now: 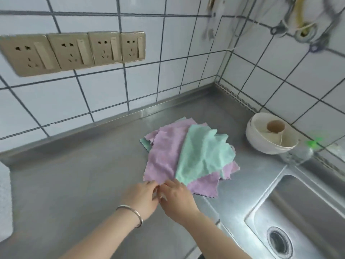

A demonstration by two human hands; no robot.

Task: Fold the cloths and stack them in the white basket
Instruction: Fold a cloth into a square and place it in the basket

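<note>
A loose pile of cloths lies on the steel counter (74, 184). On top is a mint green cloth (203, 154), crumpled at its upper right. Under it spreads a pink-purple cloth (164, 156), and more pink and green cloths poke out beneath. My left hand (140, 199) and my right hand (177, 199) meet at the near edge of the purple cloth, fingertips pinching its near corner. A silver bangle sits on my left wrist. A white object (3, 199) shows at the far left edge; I cannot tell whether it is the basket.
A white bowl-shaped holder (268, 144) with a cardboard roll core stands at the back right. A clear bottle with a green cap (298, 154) lies beside it. The steel sink (298, 217) is at the right. Wall sockets (74, 51) sit on the tiled wall.
</note>
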